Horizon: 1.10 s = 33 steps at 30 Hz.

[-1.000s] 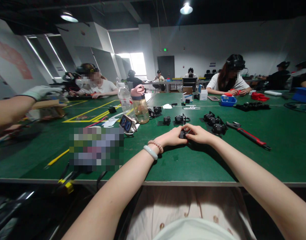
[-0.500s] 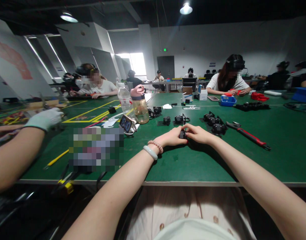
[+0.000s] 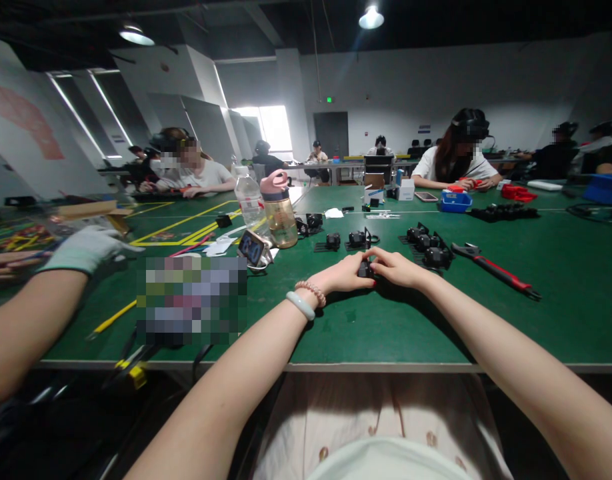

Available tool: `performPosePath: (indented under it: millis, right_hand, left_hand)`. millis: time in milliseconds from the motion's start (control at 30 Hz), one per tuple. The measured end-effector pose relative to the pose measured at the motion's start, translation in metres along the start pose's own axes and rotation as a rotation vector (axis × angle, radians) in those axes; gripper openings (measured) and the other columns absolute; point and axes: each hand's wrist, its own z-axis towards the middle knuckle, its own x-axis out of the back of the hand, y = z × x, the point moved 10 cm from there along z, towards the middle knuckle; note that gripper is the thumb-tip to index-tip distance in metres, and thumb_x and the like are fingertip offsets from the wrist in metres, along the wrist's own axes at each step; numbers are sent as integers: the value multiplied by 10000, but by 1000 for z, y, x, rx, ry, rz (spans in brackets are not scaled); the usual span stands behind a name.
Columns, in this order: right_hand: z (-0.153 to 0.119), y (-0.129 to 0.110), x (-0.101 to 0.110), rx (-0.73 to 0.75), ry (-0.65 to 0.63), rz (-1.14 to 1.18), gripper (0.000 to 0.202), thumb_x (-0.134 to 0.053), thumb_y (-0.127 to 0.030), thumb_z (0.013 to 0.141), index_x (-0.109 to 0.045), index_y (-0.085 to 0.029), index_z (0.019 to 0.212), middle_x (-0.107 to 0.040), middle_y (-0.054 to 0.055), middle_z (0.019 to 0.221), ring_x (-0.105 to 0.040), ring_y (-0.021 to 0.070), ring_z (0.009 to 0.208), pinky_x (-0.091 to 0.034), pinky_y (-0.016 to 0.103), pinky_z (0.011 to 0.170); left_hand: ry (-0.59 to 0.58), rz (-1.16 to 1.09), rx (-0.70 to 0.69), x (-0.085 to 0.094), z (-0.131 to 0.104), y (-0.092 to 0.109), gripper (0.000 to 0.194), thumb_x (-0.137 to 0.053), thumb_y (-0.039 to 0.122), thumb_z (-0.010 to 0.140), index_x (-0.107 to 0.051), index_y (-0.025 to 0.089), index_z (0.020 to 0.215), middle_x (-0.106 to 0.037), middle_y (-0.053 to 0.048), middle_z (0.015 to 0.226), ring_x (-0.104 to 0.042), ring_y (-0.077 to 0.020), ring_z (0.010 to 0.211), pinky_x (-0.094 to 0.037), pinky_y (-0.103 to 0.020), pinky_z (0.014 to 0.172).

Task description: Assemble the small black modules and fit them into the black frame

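- Spread wide underneath: a smooth green tabletop point(image 3: 411, 333), faintly glossy, with a pale straight near edge and yellow lines point(image 3: 166, 243) at the far left.
- Worn just behind the left hand point(image 3: 349, 272): a smooth, pale, rounded bangle point(image 3: 301, 307) and a bracelet of small pinkish beads point(image 3: 315, 292).
- Lying aslant to the right: an adjustable wrench point(image 3: 501, 270), metal-headed, with a long red-and-black handle.
- And in the middle, right between the hands: a small black part point(image 3: 365, 268), dark and blocky, largely covered by fingers; impossible to tell whether touching the tabletop.
- Gripping it from the left, fingers bent over the top, thumb along the near side.
- Pinching it from the right with the right hand point(image 3: 399, 269), thumb and fingertips drawn close together; too hidden to tell how firmly.
- Just beyond, on flat dark bases: two chunky black units point(image 3: 357, 239), plus a larger black cluster point(image 3: 436, 257) to the right.
- On to the containers: far left of the hands, a pink-lidded tumbler point(image 3: 280, 217), amber-tinted, part-filled with liquid, close beside a clear plastic bottle point(image 3: 249, 197).
- Far right: a small blue bin point(image 3: 456, 203), with something red point(image 3: 456, 189) at its top.
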Motion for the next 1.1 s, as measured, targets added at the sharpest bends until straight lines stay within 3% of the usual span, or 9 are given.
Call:
performPosePath:
  millis: [367, 633, 1100]
  right_hand:
    - [2, -3, 1, 58, 17, 50, 313, -408, -158, 739, -468, -195, 1043, -563, 20, 916, -503, 131, 783, -372, 274, 727]
    - [0, -4, -2, 103, 17, 35, 439, -487, -96, 608, -444, -173, 1038, -474, 46, 976, -489, 97, 666, -411, 240, 608]
    - [-1, -11, 2, 159, 60, 3, 459, -516, -74, 561, -458, -173, 1006, -447, 43, 947, -467, 141, 807, -417, 262, 654]
  left_hand:
    - [3, -12, 0, -1, 1, -1, 547, -577, 399, 611, -428, 130, 1063, -542, -70, 963, -517, -194, 843, -398, -298, 741]
    - [-2, -2, -30, -2, 1, -1, 539, -574, 396, 616, -427, 132, 1062, -543, -79, 963, -518, -200, 835, -402, -302, 733]
    - [0, 22, -37, -2, 2, -3, 584, -572, 438, 618, -412, 131, 1088, -529, -89, 1009, -507, -214, 892, -391, -312, 779]
